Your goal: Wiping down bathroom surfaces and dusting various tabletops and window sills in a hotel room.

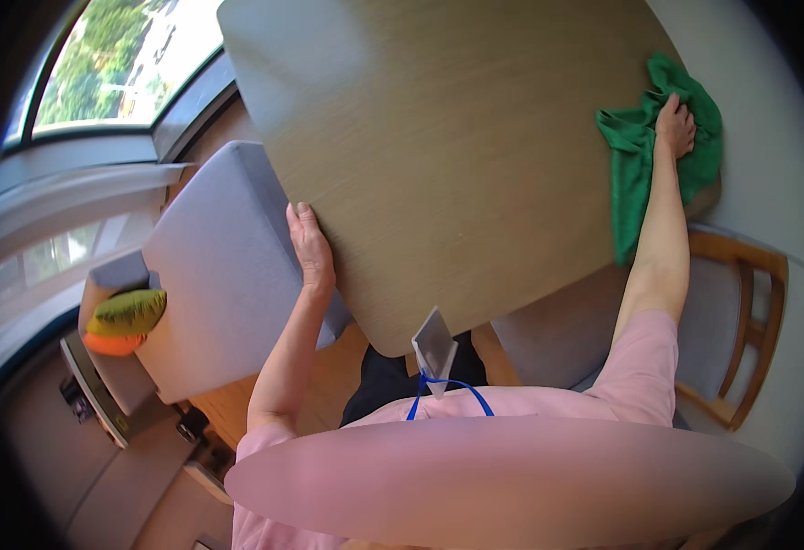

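Observation:
A wooden table [443, 172] with a rounded corner spreads out in front of me. Along its left edge, my left hand [311, 247] holds the rim, thumb uppermost and its other fingers mostly hidden. My right arm reaches to the table's far right side. There my right hand [677, 127] presses on a crumpled green cloth [632, 179] and holds it against the tabletop. Part of the cloth lies along the right edge, with one tail trailing toward me.
A grey upholstered sofa [202, 275] with a green cushion [130, 311] and an orange cushion [114, 344] stands left, near a window [99, 75]. At right is a wooden-framed chair [756, 330]. A badge [435, 347] on a blue lanyard hangs from my neck near the table's corner.

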Demonstrator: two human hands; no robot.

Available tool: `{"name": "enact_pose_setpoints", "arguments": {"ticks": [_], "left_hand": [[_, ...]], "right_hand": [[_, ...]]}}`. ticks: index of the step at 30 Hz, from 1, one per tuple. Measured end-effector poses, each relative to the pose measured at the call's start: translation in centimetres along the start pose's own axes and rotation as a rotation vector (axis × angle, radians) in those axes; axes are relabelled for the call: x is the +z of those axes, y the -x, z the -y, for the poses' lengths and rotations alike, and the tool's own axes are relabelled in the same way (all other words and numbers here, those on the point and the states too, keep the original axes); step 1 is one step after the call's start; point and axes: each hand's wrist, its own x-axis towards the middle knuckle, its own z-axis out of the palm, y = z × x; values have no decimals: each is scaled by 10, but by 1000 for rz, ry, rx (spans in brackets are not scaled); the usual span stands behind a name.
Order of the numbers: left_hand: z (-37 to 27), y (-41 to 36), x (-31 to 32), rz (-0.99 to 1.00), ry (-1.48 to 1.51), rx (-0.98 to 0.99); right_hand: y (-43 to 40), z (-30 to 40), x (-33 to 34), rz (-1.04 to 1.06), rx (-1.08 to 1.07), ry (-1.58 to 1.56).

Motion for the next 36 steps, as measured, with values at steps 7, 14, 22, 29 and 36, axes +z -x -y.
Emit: {"name": "enact_pose_setpoints", "arguments": {"ticks": [7,14,22,29,36], "left_hand": [[-3,5,4,62,132,-46],[40,-10,-30,-211,814,-433],[27,38,-74,297,-212,194],[-15,-51,-3,-29,-47,-27],[-21,-39,7,-78,-63,-40]], "right_hand": [[138,268,25,11,-804,-389],[365,229,-120,635,-1392,-891],[215,59,-94,320,-829,-423],[-13,54,16,127,123,87],[-113,291,115,52,-170,26]]}}
